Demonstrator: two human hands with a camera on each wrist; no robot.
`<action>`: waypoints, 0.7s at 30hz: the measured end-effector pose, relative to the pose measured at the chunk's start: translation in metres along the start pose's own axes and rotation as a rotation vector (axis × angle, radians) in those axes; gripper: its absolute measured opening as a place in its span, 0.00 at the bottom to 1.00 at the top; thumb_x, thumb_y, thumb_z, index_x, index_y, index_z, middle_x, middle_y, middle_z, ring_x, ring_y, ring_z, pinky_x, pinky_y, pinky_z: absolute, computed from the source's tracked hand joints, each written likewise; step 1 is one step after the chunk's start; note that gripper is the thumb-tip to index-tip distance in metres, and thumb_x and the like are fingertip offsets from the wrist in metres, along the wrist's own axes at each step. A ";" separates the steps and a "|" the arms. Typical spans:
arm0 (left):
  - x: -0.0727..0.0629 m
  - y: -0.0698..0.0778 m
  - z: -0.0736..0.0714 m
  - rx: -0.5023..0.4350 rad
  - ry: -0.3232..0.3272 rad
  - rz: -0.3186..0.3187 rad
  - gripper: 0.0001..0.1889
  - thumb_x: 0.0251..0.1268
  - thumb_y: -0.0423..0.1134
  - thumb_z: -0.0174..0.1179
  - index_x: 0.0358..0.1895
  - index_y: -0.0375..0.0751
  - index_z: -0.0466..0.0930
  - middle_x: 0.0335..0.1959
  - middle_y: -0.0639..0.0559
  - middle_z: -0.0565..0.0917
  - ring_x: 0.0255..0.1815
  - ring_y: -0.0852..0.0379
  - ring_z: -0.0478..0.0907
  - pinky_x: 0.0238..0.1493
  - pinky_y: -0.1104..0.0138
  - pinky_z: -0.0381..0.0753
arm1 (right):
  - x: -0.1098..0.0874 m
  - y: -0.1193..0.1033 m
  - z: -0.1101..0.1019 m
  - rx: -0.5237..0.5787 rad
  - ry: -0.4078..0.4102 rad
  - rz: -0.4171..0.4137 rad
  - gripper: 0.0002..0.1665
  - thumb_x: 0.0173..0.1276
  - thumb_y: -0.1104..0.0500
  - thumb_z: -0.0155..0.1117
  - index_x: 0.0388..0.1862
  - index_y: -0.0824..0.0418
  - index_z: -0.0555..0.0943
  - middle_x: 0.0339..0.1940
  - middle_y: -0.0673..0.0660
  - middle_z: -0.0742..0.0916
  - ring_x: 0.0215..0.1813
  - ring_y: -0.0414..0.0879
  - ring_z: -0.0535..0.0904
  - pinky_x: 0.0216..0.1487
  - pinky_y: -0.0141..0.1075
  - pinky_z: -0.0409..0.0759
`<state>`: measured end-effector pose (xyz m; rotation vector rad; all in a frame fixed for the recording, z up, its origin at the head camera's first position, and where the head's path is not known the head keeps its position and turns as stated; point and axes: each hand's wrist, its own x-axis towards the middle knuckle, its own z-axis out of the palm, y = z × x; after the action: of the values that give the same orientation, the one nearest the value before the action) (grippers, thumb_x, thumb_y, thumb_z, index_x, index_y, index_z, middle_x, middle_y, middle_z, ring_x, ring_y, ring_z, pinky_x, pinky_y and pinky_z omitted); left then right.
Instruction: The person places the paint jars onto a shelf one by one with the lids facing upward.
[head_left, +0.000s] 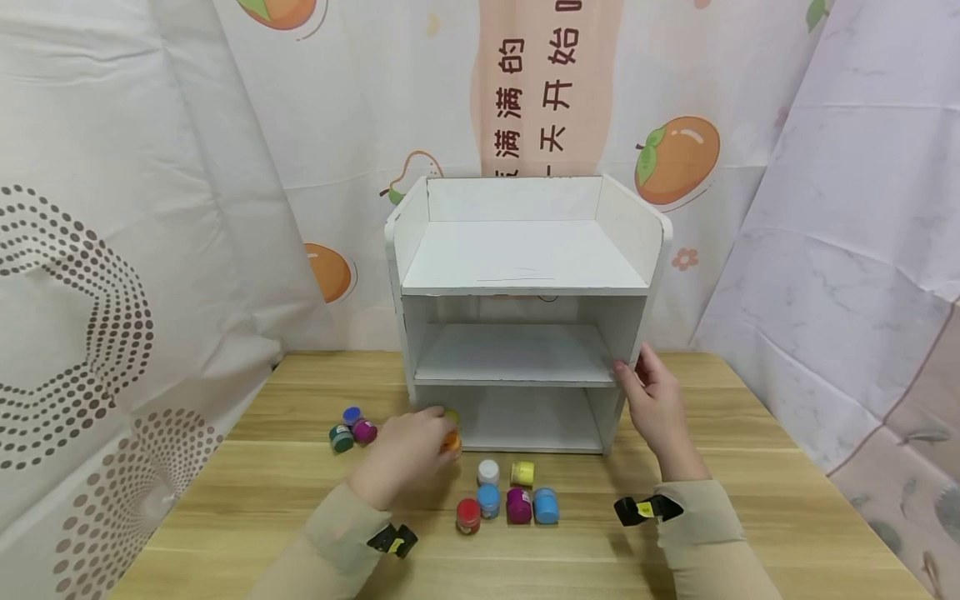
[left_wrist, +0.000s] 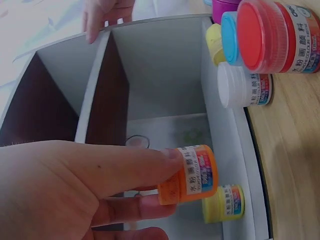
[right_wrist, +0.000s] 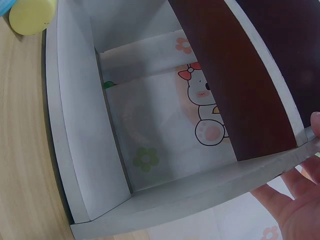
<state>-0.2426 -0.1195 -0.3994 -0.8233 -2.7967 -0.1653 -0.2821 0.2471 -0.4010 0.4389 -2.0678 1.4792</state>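
Observation:
My left hand (head_left: 405, 450) pinches an orange paint jar (left_wrist: 200, 172) between thumb and fingers, at the lower left of a white shelf unit (head_left: 525, 254). In the left wrist view, the orange jar is over the bottom shelf, close above a yellow paint jar (left_wrist: 226, 204) that stands on that shelf. My right hand (head_left: 660, 404) holds the right side panel of the unit, thumb at the front edge by the middle shelf and fingers along the outside. Part of the orange jar is hidden behind the left hand in the head view.
Before the unit lie a white jar (head_left: 488, 472), another yellow jar (head_left: 522, 473), a red jar (head_left: 468, 516), a purple jar (head_left: 518, 506) and two blue jars (head_left: 546, 505). Left of the left hand, a green jar (head_left: 341, 438) sits beside other jars. A printed curtain (head_left: 360, 125) hangs behind.

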 end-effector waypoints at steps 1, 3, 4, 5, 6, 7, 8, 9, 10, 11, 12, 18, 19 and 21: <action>0.002 0.000 0.002 0.012 0.003 0.009 0.10 0.65 0.50 0.70 0.35 0.50 0.84 0.30 0.58 0.76 0.26 0.61 0.72 0.23 0.64 0.74 | 0.000 0.000 0.000 0.002 0.001 0.004 0.30 0.79 0.62 0.58 0.77 0.59 0.68 0.67 0.66 0.79 0.68 0.57 0.74 0.56 0.23 0.75; 0.007 0.001 0.007 0.029 0.013 0.028 0.10 0.65 0.50 0.70 0.33 0.50 0.83 0.30 0.58 0.77 0.26 0.61 0.72 0.23 0.64 0.75 | -0.001 0.000 0.001 0.002 0.001 0.009 0.30 0.79 0.62 0.58 0.77 0.60 0.67 0.67 0.66 0.78 0.68 0.58 0.73 0.56 0.23 0.75; 0.009 0.001 0.009 0.033 0.018 0.038 0.10 0.65 0.49 0.70 0.33 0.50 0.83 0.29 0.58 0.77 0.25 0.61 0.72 0.24 0.64 0.75 | -0.001 0.001 0.001 0.002 0.001 0.012 0.30 0.79 0.62 0.58 0.77 0.60 0.67 0.67 0.66 0.78 0.68 0.58 0.73 0.56 0.23 0.75; 0.011 0.001 0.011 0.038 0.019 0.042 0.09 0.65 0.49 0.69 0.33 0.50 0.83 0.29 0.58 0.77 0.25 0.61 0.72 0.24 0.64 0.75 | -0.001 0.001 0.001 -0.001 0.001 0.013 0.30 0.79 0.62 0.58 0.77 0.61 0.68 0.67 0.66 0.78 0.68 0.58 0.73 0.56 0.23 0.75; 0.012 0.001 0.013 0.037 0.019 0.045 0.09 0.65 0.49 0.69 0.32 0.50 0.83 0.28 0.58 0.77 0.25 0.61 0.72 0.23 0.64 0.74 | -0.001 0.001 0.001 -0.002 0.000 0.013 0.30 0.79 0.62 0.58 0.77 0.61 0.68 0.67 0.66 0.78 0.68 0.58 0.73 0.56 0.23 0.75; 0.014 0.002 0.015 0.036 0.020 0.047 0.09 0.65 0.48 0.69 0.31 0.50 0.83 0.28 0.58 0.76 0.24 0.61 0.72 0.23 0.64 0.74 | -0.001 0.001 0.001 -0.004 -0.001 0.011 0.29 0.79 0.62 0.58 0.76 0.61 0.68 0.67 0.66 0.79 0.68 0.59 0.73 0.56 0.23 0.75; 0.016 0.002 0.017 0.033 0.020 0.049 0.09 0.65 0.48 0.69 0.31 0.50 0.82 0.27 0.58 0.76 0.24 0.61 0.71 0.23 0.64 0.74 | -0.001 0.001 0.001 -0.004 -0.002 0.008 0.29 0.79 0.62 0.58 0.76 0.62 0.69 0.66 0.67 0.79 0.68 0.59 0.74 0.56 0.23 0.75; 0.018 0.002 0.018 0.036 0.022 0.051 0.09 0.65 0.47 0.69 0.31 0.50 0.82 0.27 0.58 0.76 0.24 0.61 0.72 0.23 0.64 0.74 | -0.001 0.001 0.002 -0.004 -0.003 0.004 0.29 0.79 0.62 0.58 0.76 0.62 0.69 0.66 0.67 0.79 0.68 0.60 0.74 0.56 0.23 0.75; 0.020 0.002 0.019 0.040 0.023 0.051 0.09 0.65 0.47 0.69 0.31 0.50 0.83 0.27 0.58 0.76 0.24 0.61 0.72 0.23 0.64 0.74 | -0.001 0.001 0.001 -0.004 -0.003 0.000 0.28 0.79 0.62 0.58 0.75 0.62 0.69 0.66 0.67 0.79 0.68 0.60 0.74 0.56 0.23 0.75; 0.022 0.002 0.020 0.046 0.023 0.052 0.08 0.65 0.47 0.69 0.31 0.50 0.83 0.27 0.58 0.76 0.24 0.61 0.72 0.23 0.64 0.75 | -0.001 0.000 0.001 -0.007 -0.004 -0.004 0.28 0.79 0.62 0.58 0.75 0.62 0.69 0.65 0.66 0.80 0.67 0.60 0.74 0.56 0.23 0.75; 0.025 0.002 0.020 0.053 0.024 0.055 0.08 0.65 0.46 0.69 0.31 0.50 0.83 0.27 0.58 0.76 0.24 0.60 0.73 0.23 0.64 0.75 | -0.001 0.000 0.001 -0.007 -0.004 -0.007 0.28 0.79 0.61 0.58 0.75 0.62 0.69 0.65 0.66 0.80 0.67 0.60 0.74 0.56 0.23 0.75; 0.039 0.003 0.017 0.096 -0.019 0.046 0.08 0.65 0.48 0.69 0.34 0.49 0.84 0.26 0.58 0.76 0.25 0.58 0.75 0.24 0.62 0.77 | 0.000 0.000 0.001 -0.008 -0.007 -0.019 0.28 0.79 0.62 0.58 0.76 0.62 0.69 0.65 0.68 0.79 0.67 0.56 0.74 0.55 0.23 0.75; 0.042 0.004 0.017 0.098 -0.032 0.039 0.09 0.65 0.49 0.69 0.34 0.50 0.84 0.26 0.58 0.76 0.25 0.58 0.75 0.24 0.62 0.77 | 0.000 0.000 0.001 -0.004 -0.007 -0.020 0.28 0.79 0.63 0.58 0.76 0.62 0.69 0.65 0.68 0.79 0.67 0.56 0.74 0.55 0.23 0.75; 0.047 0.004 0.017 0.103 -0.051 0.026 0.09 0.65 0.48 0.69 0.33 0.50 0.83 0.25 0.58 0.75 0.24 0.57 0.74 0.23 0.60 0.76 | 0.000 0.000 0.000 0.002 -0.006 -0.018 0.29 0.79 0.62 0.58 0.76 0.62 0.69 0.65 0.67 0.79 0.67 0.55 0.74 0.56 0.23 0.75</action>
<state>-0.2822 -0.0890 -0.4047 -0.8508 -2.8131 0.0044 -0.2823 0.2470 -0.4012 0.4624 -2.0624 1.4707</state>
